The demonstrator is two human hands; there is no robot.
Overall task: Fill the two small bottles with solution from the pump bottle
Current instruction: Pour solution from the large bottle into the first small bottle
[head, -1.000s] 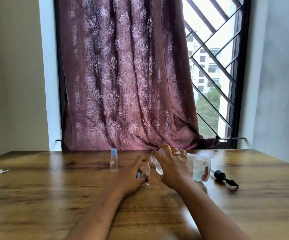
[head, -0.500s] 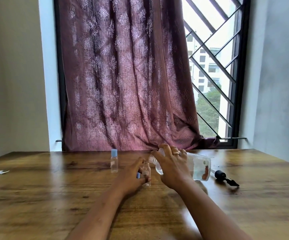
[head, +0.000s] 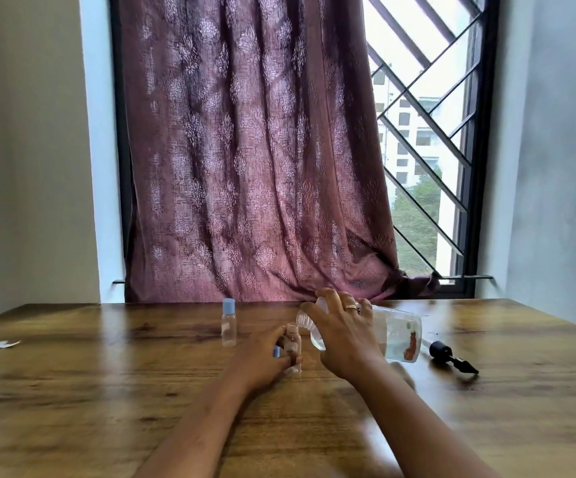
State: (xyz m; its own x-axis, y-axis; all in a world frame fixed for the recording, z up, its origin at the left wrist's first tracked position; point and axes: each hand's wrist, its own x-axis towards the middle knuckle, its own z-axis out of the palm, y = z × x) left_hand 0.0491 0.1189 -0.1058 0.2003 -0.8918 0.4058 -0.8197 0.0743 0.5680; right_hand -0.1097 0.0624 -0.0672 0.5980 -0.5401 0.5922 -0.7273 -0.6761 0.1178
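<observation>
Partly hidden: left hand (head: 262, 357) fingers pinch open small bottle (head: 293, 343); right hand (head: 341, 334) fingers wrap tilted pump bottle (head: 397, 336).

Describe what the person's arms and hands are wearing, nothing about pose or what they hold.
Both forearms are bare as far as the frame shows, with no sleeves, watch or bracelets in view. The right hand wears a gold-coloured ring on one finger. The left hand shows no jewellery from this angle.
</observation>
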